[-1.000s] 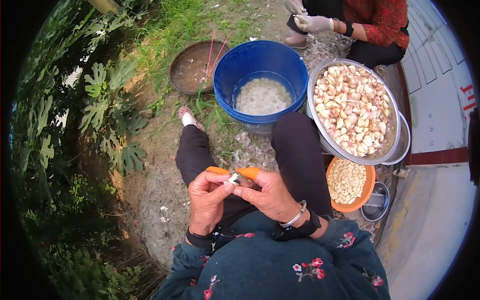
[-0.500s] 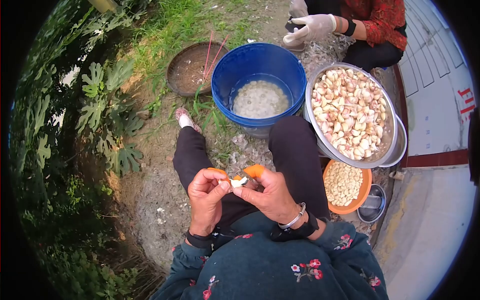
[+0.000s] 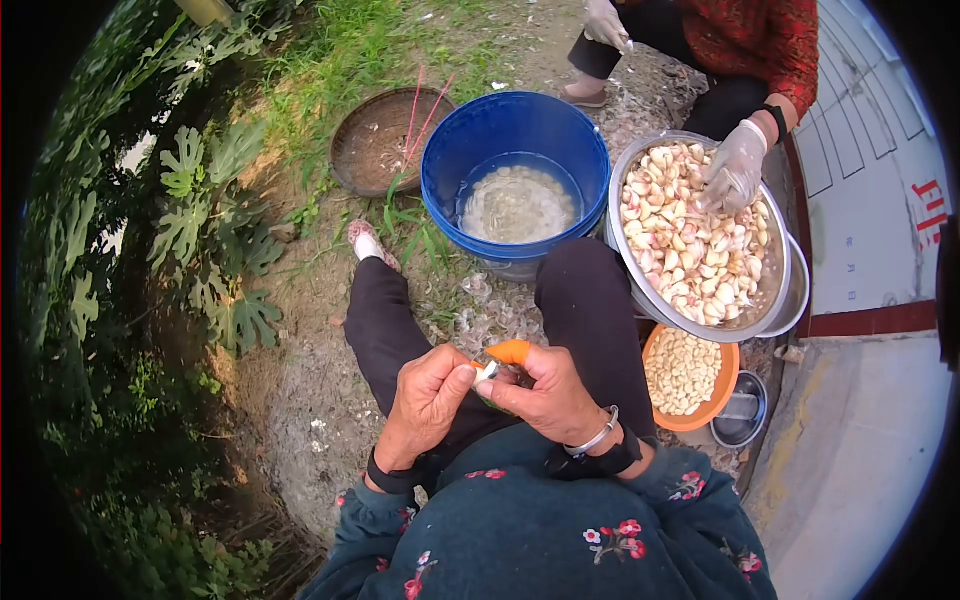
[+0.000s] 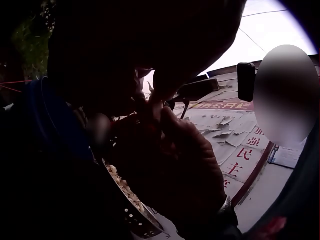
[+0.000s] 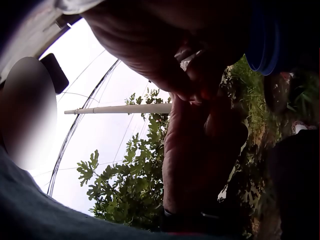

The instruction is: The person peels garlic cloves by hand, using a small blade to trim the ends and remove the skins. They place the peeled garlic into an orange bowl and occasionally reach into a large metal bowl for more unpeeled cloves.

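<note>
A small white garlic clove [image 3: 487,373] is pinched between both hands above the lap in the head view. My left hand [image 3: 425,405] holds its left side with thumb and forefinger. Opposite it, my right hand [image 3: 555,398], with an orange cover on a fingertip, grips the clove and what looks like a small dark blade, partly hidden. The left wrist view shows the right hand [image 4: 192,165] dark and close to the left. In the right wrist view the left hand [image 5: 190,155] meets the right hand [image 5: 145,45]; the clove is hard to make out.
Ahead stands a blue bucket [image 3: 600,200] with pale cloves in water. To its right are a metal colander [image 3: 780,290] of unpeeled cloves, an orange basin [image 3: 733,375] of peeled cloves and a small metal bowl [image 3: 757,425]. A wicker basket [image 3: 340,150] lies left; another person's gloved hand [image 3: 735,165] reaches into the colander.
My left hand has shifted slightly right, and its orange fingertip cover is less visible. The other person's gloved hand has moved from the other glove into the colander.
</note>
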Demonstrator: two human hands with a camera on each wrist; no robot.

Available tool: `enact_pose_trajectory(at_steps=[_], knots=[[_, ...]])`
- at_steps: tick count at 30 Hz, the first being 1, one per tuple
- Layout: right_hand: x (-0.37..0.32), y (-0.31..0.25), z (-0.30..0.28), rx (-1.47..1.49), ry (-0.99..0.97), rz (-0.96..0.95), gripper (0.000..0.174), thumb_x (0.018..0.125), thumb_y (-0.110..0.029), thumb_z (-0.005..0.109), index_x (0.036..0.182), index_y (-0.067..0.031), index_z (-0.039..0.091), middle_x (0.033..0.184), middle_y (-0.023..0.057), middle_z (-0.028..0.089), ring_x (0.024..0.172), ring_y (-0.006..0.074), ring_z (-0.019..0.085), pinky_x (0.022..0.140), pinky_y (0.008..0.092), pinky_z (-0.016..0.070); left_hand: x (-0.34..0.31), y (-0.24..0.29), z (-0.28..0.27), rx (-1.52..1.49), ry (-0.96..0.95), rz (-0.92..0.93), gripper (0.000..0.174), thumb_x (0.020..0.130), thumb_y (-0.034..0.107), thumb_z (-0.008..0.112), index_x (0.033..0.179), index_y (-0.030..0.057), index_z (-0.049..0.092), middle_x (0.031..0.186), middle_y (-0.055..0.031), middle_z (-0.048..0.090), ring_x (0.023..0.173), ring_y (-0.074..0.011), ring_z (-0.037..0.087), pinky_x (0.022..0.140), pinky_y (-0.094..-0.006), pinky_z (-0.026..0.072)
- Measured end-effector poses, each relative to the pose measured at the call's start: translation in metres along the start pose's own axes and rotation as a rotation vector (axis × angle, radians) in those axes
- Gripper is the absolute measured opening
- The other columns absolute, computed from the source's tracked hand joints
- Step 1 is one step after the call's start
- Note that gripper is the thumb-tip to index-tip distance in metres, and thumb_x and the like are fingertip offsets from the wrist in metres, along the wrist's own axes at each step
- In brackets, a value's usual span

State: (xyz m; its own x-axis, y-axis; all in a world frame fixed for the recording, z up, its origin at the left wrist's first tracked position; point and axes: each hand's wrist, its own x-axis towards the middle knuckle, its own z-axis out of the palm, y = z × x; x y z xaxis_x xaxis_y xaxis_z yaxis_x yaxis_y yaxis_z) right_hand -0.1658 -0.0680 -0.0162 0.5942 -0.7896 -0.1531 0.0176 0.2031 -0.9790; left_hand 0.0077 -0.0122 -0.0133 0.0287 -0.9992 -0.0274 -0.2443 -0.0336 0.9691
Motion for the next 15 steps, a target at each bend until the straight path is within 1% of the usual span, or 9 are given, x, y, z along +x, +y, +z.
enact_pose_trajectory(at_steps=[3,6,9,12,15], knots=[[0.000,-0.004,-0.002,0.069,-0.059,0.031,0.020,0.084,-0.011,0.070,0.099,0.0008,0.064,0.069,-0.0061,0.049,0.064,0.0021,0.042,0.056,0.0203,0.0381,0.001,-0.001,0.003,-0.016,0.040,0.075,0.032,0.097,0.025,0.054,0.074,0.0021,0.052,0.066,0.0006,0.050,0.057,-0.0063,0.042,0.052,-0.0232,0.0345],[0.001,-0.006,-0.002,0.094,-0.088,0.058,0.019,0.085,-0.011,0.069,0.099,0.0010,0.063,0.071,-0.0078,0.046,0.065,0.0015,0.040,0.056,0.0195,0.0363,0.000,-0.001,0.005,-0.107,0.061,0.062,0.033,0.096,0.024,0.054,0.072,0.0020,0.052,0.066,0.0000,0.052,0.057,-0.0064,0.043,0.052,-0.0230,0.0343],[0.002,-0.008,-0.004,0.109,-0.108,0.083,0.020,0.085,-0.011,0.070,0.100,0.0006,0.063,0.071,-0.0086,0.045,0.064,0.0009,0.039,0.056,0.0189,0.0352,0.001,0.005,0.005,-0.167,0.049,0.027,0.030,0.096,0.023,0.055,0.073,0.0031,0.052,0.069,0.0002,0.054,0.059,-0.0054,0.044,0.054,-0.0217,0.0343],[0.004,-0.003,-0.002,0.217,-0.097,0.065,0.022,0.085,-0.013,0.070,0.101,0.0004,0.063,0.071,-0.0088,0.045,0.064,0.0004,0.039,0.055,0.0184,0.0345,-0.003,-0.008,0.013,-0.477,0.131,-0.116,0.027,0.096,0.022,0.055,0.075,0.0052,0.052,0.072,0.0008,0.054,0.062,-0.0040,0.043,0.057,-0.0202,0.0342],[0.007,0.003,-0.002,0.240,-0.091,0.054,0.022,0.085,-0.013,0.071,0.101,-0.0003,0.063,0.070,-0.0090,0.045,0.064,0.0003,0.039,0.055,0.0183,0.0343,0.000,-0.008,0.018,-0.535,0.192,-0.101,0.025,0.096,0.021,0.055,0.079,0.0028,0.057,0.071,0.0031,0.056,0.059,-0.0014,0.042,0.052,-0.0179,0.0328]])
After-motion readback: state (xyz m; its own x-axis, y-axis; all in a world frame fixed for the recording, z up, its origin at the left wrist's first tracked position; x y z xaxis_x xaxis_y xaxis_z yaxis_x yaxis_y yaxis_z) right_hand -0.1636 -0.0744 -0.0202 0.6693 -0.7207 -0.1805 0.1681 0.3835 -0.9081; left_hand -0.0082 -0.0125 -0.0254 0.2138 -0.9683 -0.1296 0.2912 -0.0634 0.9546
